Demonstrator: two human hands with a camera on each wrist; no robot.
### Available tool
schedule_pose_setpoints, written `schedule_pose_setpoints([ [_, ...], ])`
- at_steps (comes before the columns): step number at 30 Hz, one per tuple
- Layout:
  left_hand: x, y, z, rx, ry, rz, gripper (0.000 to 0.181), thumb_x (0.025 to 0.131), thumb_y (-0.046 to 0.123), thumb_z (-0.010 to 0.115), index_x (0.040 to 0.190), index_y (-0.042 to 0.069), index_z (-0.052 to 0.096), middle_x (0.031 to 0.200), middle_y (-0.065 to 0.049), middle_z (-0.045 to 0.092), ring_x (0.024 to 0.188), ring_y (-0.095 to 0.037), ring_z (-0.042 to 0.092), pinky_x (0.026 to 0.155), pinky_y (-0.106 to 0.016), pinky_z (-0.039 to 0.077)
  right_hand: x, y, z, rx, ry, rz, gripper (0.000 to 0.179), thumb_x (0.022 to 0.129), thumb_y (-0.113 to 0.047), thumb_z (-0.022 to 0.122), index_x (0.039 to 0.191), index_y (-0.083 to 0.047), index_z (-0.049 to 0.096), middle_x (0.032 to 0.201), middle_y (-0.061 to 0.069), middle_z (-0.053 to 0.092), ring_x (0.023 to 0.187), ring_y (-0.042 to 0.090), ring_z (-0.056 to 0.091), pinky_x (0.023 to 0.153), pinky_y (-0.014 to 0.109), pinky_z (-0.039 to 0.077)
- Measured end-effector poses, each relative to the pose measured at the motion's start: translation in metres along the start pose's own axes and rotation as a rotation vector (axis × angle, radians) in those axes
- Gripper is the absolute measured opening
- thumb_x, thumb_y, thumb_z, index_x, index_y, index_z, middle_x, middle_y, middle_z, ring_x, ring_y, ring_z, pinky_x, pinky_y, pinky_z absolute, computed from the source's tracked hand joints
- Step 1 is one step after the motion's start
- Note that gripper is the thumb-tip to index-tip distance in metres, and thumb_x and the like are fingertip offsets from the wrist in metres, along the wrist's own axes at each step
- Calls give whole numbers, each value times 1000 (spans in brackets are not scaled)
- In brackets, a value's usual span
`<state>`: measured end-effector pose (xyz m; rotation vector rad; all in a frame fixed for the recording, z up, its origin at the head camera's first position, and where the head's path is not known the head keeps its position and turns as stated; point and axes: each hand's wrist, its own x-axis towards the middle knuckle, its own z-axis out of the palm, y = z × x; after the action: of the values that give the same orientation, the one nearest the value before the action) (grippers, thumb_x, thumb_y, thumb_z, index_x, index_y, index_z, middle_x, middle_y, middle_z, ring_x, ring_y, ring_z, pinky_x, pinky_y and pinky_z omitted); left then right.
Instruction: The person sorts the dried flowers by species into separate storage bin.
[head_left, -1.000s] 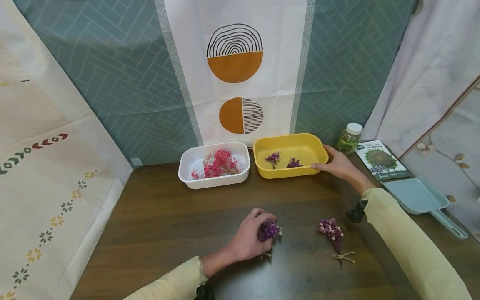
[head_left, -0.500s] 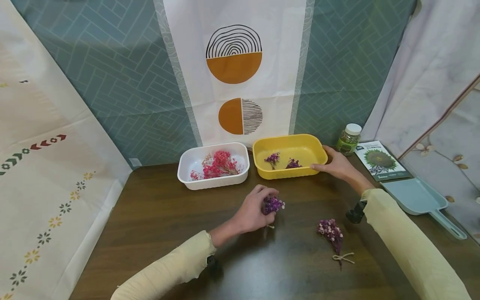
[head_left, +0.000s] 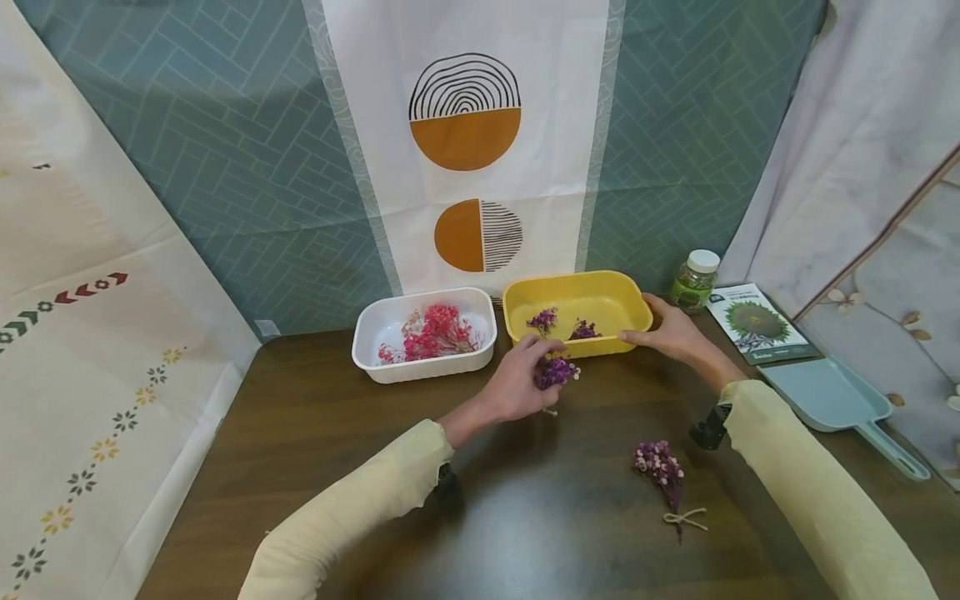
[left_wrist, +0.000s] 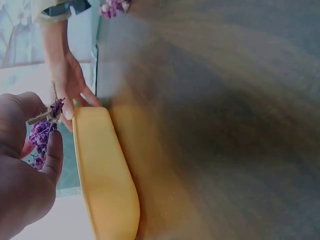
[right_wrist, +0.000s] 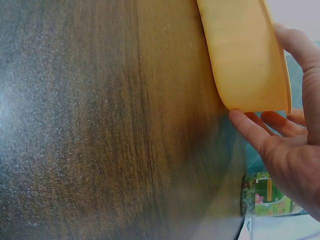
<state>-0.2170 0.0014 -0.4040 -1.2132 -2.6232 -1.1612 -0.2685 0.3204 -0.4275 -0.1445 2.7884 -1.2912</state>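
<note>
My left hand (head_left: 519,385) holds a small bunch of purple dried flowers (head_left: 558,372) just in front of the yellow tray (head_left: 600,302). In the left wrist view, twine shows around the stems of that bunch (left_wrist: 41,137), pinched between thumb and fingers. At the tray's right end, my right hand (head_left: 667,329) grips it, thumb over the front rim and fingers against the end wall. Two purple flower bunches lie inside, one on the left (head_left: 542,318) and one nearer the middle (head_left: 585,330). Another twine-tied purple bunch (head_left: 660,472) lies on the table at the right.
Left of the yellow tray stands a white tray (head_left: 423,368) with pink dried flowers (head_left: 441,332). A white-capped jar (head_left: 693,283), a card with a round green plant picture (head_left: 759,321) and a light blue dustpan (head_left: 828,392) line the right side. A patterned cloth hangs behind.
My left hand has carried its purple flower bunch forward across the table, close to the yellow tray's front. The right hand keeps its grip on the tray.
</note>
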Motion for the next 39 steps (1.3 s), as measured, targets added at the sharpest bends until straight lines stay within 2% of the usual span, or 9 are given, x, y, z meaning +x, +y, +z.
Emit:
schedule_pose_setpoints([
  [6, 18, -3, -2, 34, -3, 8, 57, 83, 6, 76, 136, 4, 55, 124, -20, 53, 96, -22, 55, 77, -25, 50, 1, 1, 1, 5, 4, -16, 98, 87, -47, 76, 157, -2, 23, 145, 26, 43, 125, 43, 44, 109, 65, 29],
  [13, 47, -2, -9, 74, 13, -7, 56, 84, 9, 76, 136, 4, 55, 128, -19, 53, 107, -29, 56, 86, -29, 50, 0, 2, 1, 21, 1, -18, 100, 86, -47, 77, 157, -2, 22, 146, 26, 43, 124, 42, 45, 109, 63, 30],
  [20, 73, -3, -8, 112, 17, -79, 53, 85, 10, 75, 135, 4, 57, 127, -15, 54, 108, -23, 55, 92, -27, 48, 1, 1, 0, 25, -4, -15, 97, 89, -42, 76, 158, -2, 21, 148, 27, 40, 128, 44, 44, 109, 62, 31],
  [30, 97, -11, -6, 114, 21, -177, 55, 88, 14, 74, 139, 9, 55, 130, -12, 51, 111, -23, 53, 96, -27, 46, 1, 2, 1, 26, -4, -13, 97, 89, -41, 76, 158, -3, 20, 150, 26, 38, 130, 44, 42, 109, 61, 32],
  [34, 106, -15, -5, 114, 46, -201, 56, 88, 12, 73, 140, 8, 53, 131, -11, 50, 113, -21, 52, 97, -25, 45, 2, 4, 2, 32, -1, -23, 97, 89, -42, 76, 158, -3, 20, 149, 25, 40, 128, 43, 44, 109, 60, 33],
  [39, 114, -18, -3, 99, 72, -261, 57, 88, 12, 73, 141, 11, 53, 130, -9, 50, 111, -19, 51, 98, -25, 46, 3, 6, 1, 27, 5, -31, 100, 87, -47, 76, 158, -3, 21, 148, 25, 41, 127, 42, 45, 109, 59, 34],
])
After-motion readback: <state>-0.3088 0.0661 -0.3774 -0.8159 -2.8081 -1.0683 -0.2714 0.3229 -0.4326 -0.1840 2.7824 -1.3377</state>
